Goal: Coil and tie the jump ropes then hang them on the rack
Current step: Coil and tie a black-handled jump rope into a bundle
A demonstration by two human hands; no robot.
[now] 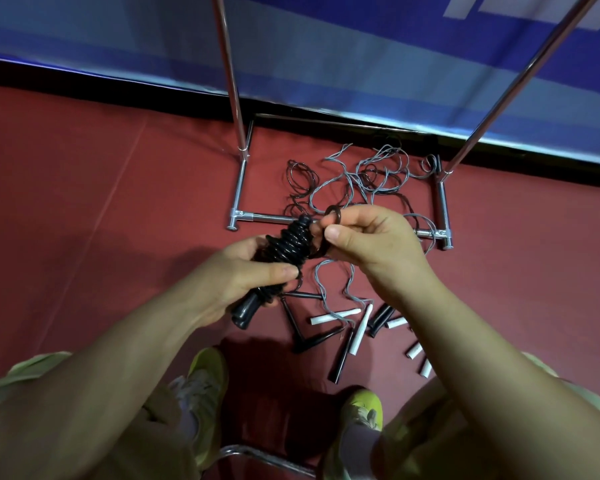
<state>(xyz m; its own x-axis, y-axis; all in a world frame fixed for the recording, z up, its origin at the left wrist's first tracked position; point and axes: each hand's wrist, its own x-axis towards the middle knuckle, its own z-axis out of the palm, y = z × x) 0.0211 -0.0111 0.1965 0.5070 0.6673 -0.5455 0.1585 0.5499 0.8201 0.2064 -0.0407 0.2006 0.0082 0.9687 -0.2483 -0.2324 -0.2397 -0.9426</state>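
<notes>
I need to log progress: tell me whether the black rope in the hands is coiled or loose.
Mostly coiled: the black rope is wound in tight turns around its handles, gripped by the left hand; the right hand pinches its last loop.

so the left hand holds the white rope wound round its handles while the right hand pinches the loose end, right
Not quite: the head view shows the rope in the left hand is black, not white. It is wound round its handles, and the right hand pinches its loose end.

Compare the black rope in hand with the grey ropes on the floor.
The black rope is wound in tight coils around its handles, gripped by the left hand, its end pinched by the right hand. The grey ropes lie loose and tangled, white handles spread apart. Both are thin cords.
</notes>
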